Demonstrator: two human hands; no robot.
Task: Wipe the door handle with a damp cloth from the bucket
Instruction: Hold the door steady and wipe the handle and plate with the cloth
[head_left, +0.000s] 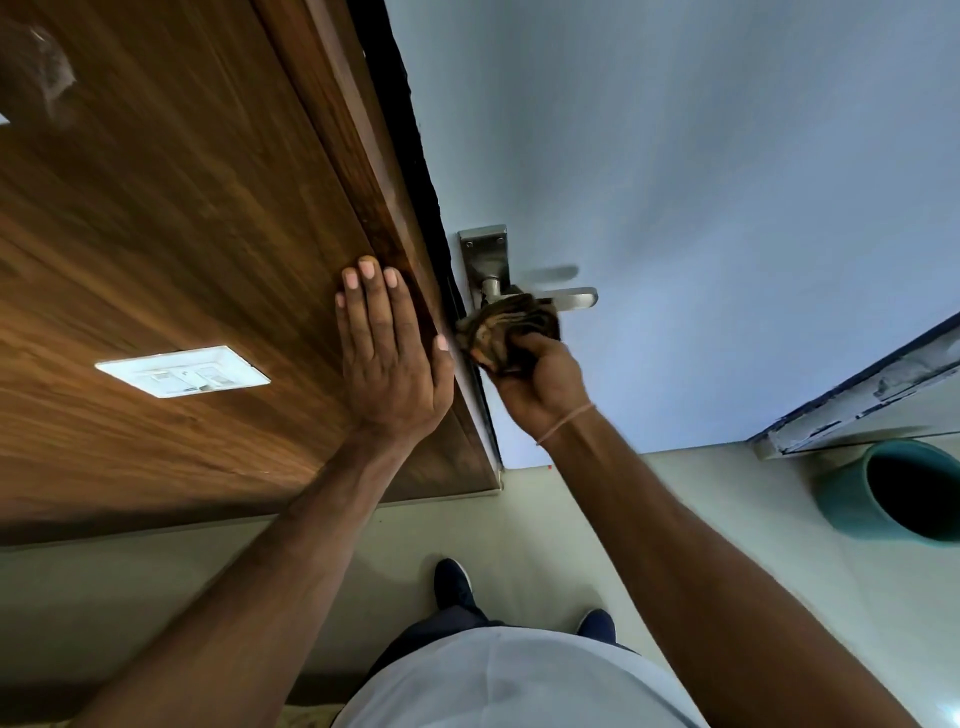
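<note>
A silver lever door handle (574, 299) on a steel backplate (485, 254) is fixed to the pale blue door (727, 182). My right hand (540, 384) grips a bunched brown striped cloth (506, 325) and holds it against the lever near the spindle. The cloth covers the inner part of the lever. My left hand (389, 353) rests flat with straight fingers on the brown wooden frame panel (182, 218) just left of the door edge. A teal bucket (893, 488) stands on the floor at the right.
A white switch plate (182, 370) is set in the wooden panel to the left of my left hand. Pale floor tiles (519, 519) lie below, with my two dark shoes on them. A chipped blue-and-white ledge (857, 395) runs above the bucket.
</note>
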